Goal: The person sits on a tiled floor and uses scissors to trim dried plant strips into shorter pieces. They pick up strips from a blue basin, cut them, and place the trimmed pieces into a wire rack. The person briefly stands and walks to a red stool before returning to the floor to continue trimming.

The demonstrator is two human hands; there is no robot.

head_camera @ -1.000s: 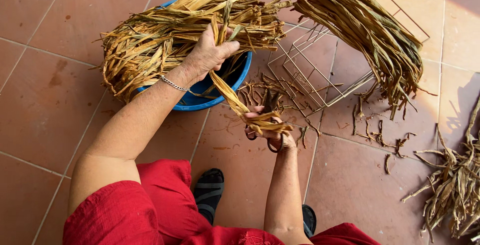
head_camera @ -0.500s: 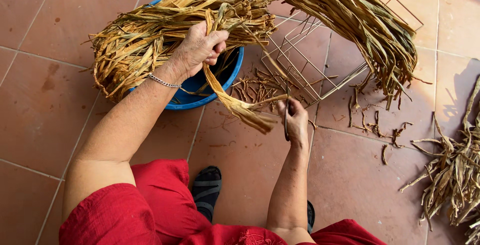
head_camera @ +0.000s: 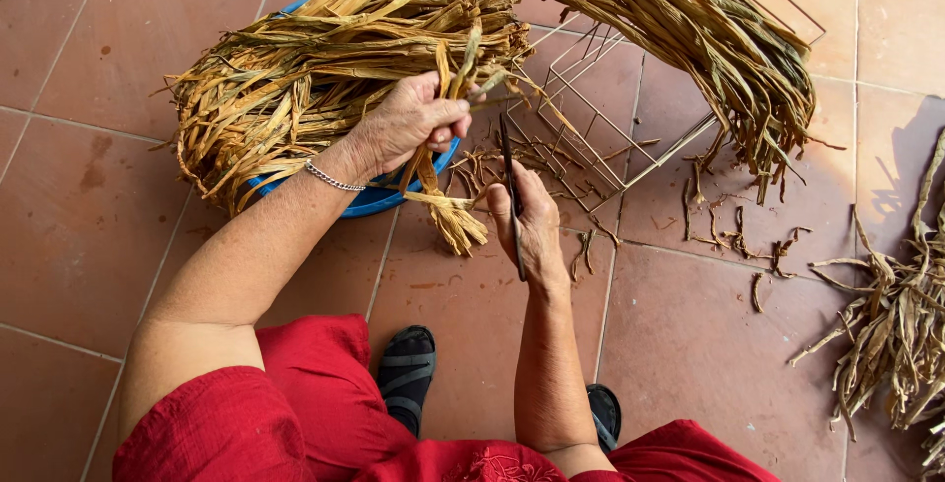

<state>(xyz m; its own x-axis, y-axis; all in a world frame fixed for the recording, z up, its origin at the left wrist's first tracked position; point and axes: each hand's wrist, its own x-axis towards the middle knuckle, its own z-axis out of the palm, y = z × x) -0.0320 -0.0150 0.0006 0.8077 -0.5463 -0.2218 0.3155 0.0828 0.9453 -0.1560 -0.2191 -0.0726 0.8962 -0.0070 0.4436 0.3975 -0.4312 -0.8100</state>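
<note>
My left hand (head_camera: 411, 120) grips a dried yellow leaf strip (head_camera: 440, 196) pulled from a big heap of dried leaves (head_camera: 325, 59) piled on a blue basin (head_camera: 369, 198). The strip's frayed end hangs down over the tiles. My right hand (head_camera: 530, 228) holds dark scissors (head_camera: 511, 187), blades pointing up toward the strip, just right of it. A silver bracelet (head_camera: 333, 182) sits on my left wrist.
A tilted wire rack (head_camera: 630, 118) carries a darker bundle of dried leaves (head_camera: 709, 39) at the upper right. Cut scraps (head_camera: 728, 236) lie on the red floor tiles. Another pile of dry stalks (head_camera: 896, 324) lies at the right edge. My sandalled feet (head_camera: 409, 369) are below.
My left hand lifted the strip higher against the heap. My right hand turned the scissors upright and moved them closer to the strip.
</note>
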